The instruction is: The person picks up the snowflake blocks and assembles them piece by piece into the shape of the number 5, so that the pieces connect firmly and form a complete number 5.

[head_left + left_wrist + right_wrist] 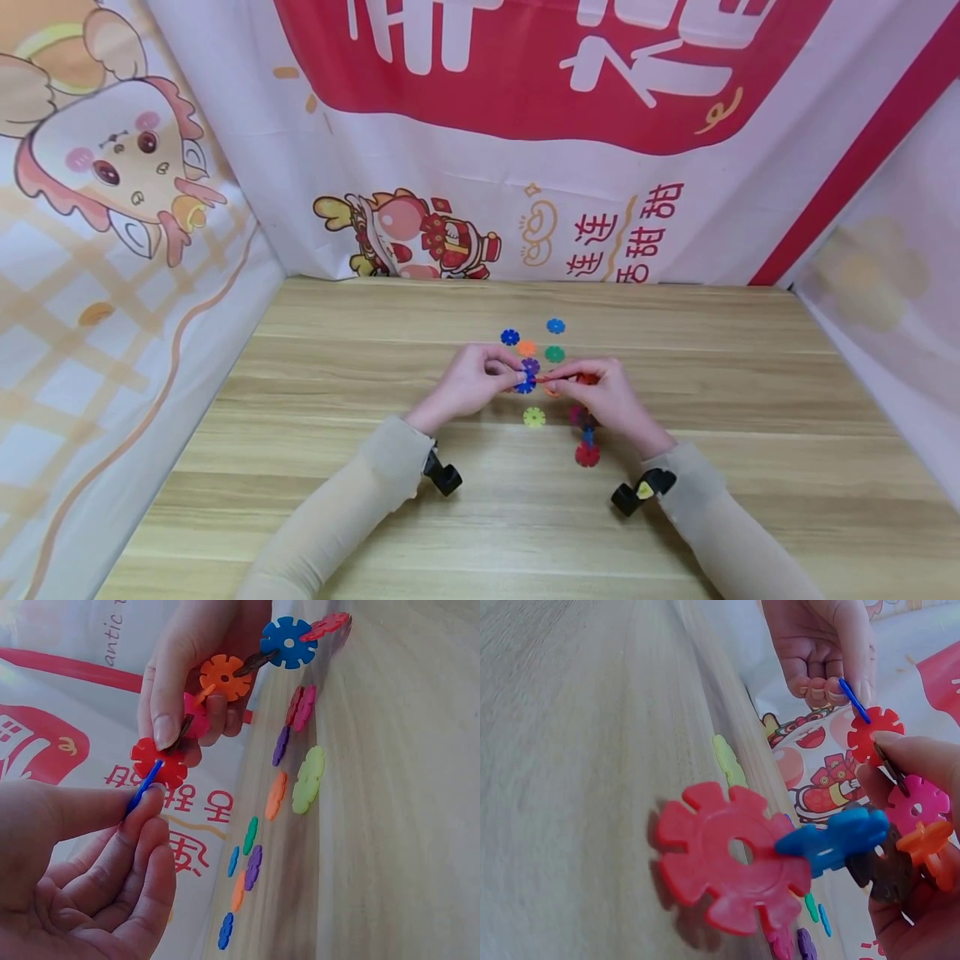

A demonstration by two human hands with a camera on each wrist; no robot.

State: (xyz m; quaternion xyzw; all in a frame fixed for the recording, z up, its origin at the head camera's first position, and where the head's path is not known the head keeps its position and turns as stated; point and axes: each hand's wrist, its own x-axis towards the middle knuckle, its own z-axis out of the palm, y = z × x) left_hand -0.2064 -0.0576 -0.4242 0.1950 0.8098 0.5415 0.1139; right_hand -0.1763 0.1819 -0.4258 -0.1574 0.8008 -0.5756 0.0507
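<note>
Between thumb and index finger, my left hand [472, 379] pinches a blue snowflake disc [142, 791], seen edge-on in the left wrist view. Its edge meets the red snowflake disc [159, 763]; whether the slots are fully joined I cannot tell. That red disc ends a chain gripped by my right hand [606, 396], whose thumb presses near the red disc. Along the chain follow a brown piece, a pink disc [919, 806], an orange disc [225, 677], another brown one, a blue disc [289, 643] and a red end disc [712, 855] hanging toward the tabletop. Fingers partly cover the pink disc.
Loose snowflake discs lie on the wooden table [337, 400] around the hands: yellow-green [534, 417], green [554, 354], light blue [555, 326], dark blue [510, 337], orange [527, 347] and purple [530, 366]. Printed cloth [450, 167] hangs behind the table.
</note>
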